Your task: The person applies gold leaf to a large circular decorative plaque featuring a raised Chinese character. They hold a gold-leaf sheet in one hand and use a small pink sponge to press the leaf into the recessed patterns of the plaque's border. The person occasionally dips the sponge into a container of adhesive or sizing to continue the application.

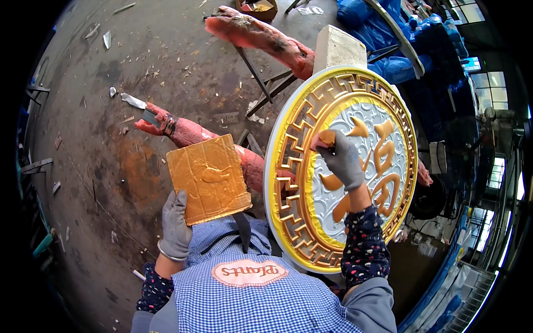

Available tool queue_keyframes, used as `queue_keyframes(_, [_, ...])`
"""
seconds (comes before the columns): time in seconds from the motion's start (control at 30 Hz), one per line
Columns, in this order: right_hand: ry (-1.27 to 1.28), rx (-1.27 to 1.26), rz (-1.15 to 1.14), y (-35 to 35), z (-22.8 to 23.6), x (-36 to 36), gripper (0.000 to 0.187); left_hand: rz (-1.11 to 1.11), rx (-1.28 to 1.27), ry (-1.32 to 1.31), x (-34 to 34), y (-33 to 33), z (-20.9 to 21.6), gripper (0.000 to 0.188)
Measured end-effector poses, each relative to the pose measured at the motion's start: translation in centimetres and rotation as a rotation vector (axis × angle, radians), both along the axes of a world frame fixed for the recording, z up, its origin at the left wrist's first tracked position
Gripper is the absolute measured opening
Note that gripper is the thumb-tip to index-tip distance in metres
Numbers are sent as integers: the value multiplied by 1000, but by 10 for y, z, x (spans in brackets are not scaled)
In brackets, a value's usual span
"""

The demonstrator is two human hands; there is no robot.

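A large round relief panel [333, 105] stands tilted before me, with a white rim, a gold fretwork border, yellow edging and raised gold strokes on a pale patterned center. My right hand [342, 162], in a grey glove, pinches a small brownish-pink sponge-like pad [324, 140] against or just over the inner edge of the border. Whether it touches the surface I cannot tell. Wearing a matching glove, my left hand [176, 225] grips the lower left edge of a square cardboard piece [208, 177] coated in wet-looking gold paint.
Behind the panel, long pink foam-like pieces [261, 41] rest on dark metal stands [266, 91]. A pale block [340, 47] sits above the panel's top edge. Scraps litter the stained floor [105, 139]. Blue sheeting [358, 16] is bunched at the far right.
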State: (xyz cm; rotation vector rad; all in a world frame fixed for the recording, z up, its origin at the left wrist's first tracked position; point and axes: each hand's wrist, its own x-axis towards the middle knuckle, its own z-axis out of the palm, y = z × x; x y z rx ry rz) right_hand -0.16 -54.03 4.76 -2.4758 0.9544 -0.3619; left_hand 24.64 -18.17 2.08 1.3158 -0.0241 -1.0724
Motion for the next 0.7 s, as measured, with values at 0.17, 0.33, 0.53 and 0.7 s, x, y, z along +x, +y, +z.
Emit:
queue_keyframes(0.17, [127, -23, 40, -8, -22, 3, 27, 58, -7, 56, -2, 10, -9, 44])
queue_keyframes(0.33, [174, 36, 180, 17, -10, -2, 28, -29, -32, -112, -3, 15, -12, 42])
queue_keyframes(0.53, [51, 3, 159, -1, -5, -5, 35, 92, -44, 98, -8, 12, -12, 43])
queue_keyframes(0.7, [146, -78, 149, -9, -19, 6, 32, 109, -75, 137, -6, 17, -19, 42])
